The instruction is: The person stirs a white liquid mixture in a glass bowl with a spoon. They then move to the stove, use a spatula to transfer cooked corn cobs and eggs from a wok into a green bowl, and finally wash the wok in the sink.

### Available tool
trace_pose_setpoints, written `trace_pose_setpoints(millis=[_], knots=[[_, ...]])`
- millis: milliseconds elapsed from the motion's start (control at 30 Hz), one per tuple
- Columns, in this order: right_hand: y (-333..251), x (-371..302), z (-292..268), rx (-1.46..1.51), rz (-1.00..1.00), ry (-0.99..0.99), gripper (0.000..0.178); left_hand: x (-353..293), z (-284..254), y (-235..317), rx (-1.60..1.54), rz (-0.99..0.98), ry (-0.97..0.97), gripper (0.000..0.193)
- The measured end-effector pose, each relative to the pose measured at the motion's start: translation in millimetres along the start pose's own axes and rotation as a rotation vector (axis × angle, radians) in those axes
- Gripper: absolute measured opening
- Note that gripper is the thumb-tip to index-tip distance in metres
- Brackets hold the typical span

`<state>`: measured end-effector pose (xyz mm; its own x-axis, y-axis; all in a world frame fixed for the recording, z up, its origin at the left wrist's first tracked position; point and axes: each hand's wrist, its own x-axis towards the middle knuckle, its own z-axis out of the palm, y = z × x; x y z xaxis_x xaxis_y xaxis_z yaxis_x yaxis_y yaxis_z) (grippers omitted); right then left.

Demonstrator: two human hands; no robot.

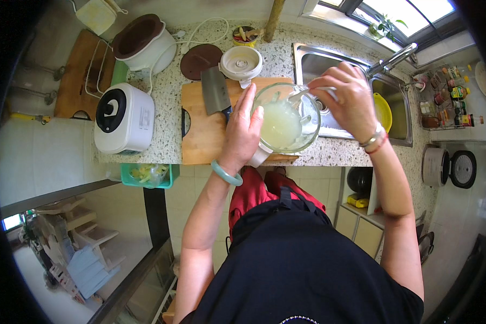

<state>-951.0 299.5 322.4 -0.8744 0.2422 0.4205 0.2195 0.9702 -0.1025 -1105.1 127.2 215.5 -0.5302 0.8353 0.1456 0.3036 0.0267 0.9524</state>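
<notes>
A clear glass jug (310,141) holding a pale greenish-white liquid (279,127) stands at the right end of a wooden cutting board (200,143). Its white handle (261,155) points toward me. My left hand (243,132) lies against the jug's left side, open, with straight fingers and the thumb by the rim. Over the jug's far right side, my right hand (348,100) is closed on the handle of a spoon (321,89), whose lower end reaches into the jug. A cleaver (214,89) lies left of my left hand. Beyond it sits a white lid (241,63).
A steel sink (329,59) with a yellow colander (382,113) is at the right. On the left stand a white rice cooker (137,121) and a white pot (159,51). A brown disc (200,61) lies behind the board. A green bin (170,178) hangs below the counter edge.
</notes>
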Motion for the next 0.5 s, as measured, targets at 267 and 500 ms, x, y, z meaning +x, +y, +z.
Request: trace_pose_setpoints(millis=[267, 500], knots=[[-17.4, -9.4, 63.6, -0.154, 0.042, -0.207, 0.007, 4.1, 2.5, 3.9, 0.011, 0.027, -0.030, 0.048], [-17.7, 3.4, -8.3, -0.146, 0.118, -0.084, 0.008, 4.3, -0.8, 6.6, 0.027, 0.041, 0.004, 0.046]])
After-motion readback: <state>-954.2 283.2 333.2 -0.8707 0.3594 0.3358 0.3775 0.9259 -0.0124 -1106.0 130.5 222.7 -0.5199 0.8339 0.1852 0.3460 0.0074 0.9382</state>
